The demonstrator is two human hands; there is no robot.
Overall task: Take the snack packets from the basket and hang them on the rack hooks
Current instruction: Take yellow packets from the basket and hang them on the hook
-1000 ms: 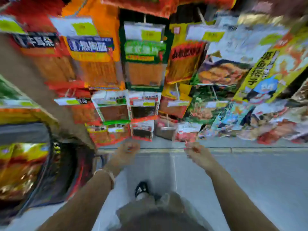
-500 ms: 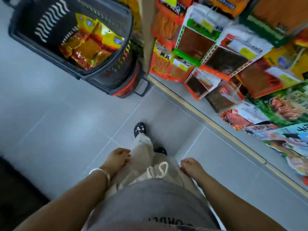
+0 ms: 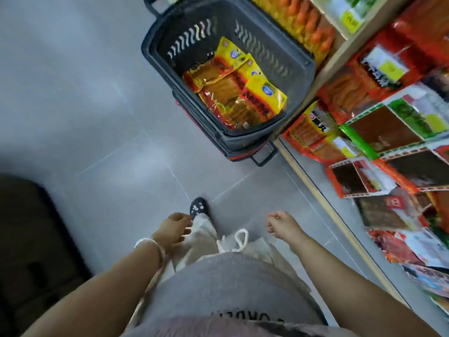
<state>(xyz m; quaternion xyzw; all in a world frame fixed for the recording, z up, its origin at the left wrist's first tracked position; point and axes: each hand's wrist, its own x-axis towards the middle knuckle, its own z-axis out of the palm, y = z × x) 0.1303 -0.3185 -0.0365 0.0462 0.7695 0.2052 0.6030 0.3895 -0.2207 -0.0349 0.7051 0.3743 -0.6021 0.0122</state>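
The basket (image 3: 155, 53), dark grey with slotted walls, stands on the grey tiled floor (image 3: 85, 105) at 12 o'clock. A red edge (image 3: 240, 157) shows beneath its near end. Inside it lie the packets (image 3: 233, 96), yellow and red with clear fronts. They are piled flat and overlapping towards the near right corner, and none stands upright. The right side of the basket is just beside the rack (image 3: 340, 53), whose pale post slants up from 1 o'clock.

From 2 to 4 o'clock the rack is crowded with hung packets (image 3: 379, 135) in orange, red, green and brown, in overlapping rows. Blur hides the hooks. A yellow strip (image 3: 328, 207) marks the foot of the rack along the floor.

At 7 o'clock the left hand (image 3: 173, 227) hangs by the pale trouser leg (image 3: 201, 237) with its fingers loosely bent and nothing in it. A light bracelet (image 3: 145, 242) circles that wrist. At 5 o'clock the right hand (image 3: 281, 223) hangs over the floor, loosely curled and also holding nothing. Both hands are well apart from the basket and from the rack.

Between the hands a dark patterned shoe (image 3: 199, 206) points towards 12 o'clock, and a white drawstring (image 3: 239, 239) loops at the waist. A dark bulk (image 3: 29, 239), too dim to identify, fills 8 o'clock.
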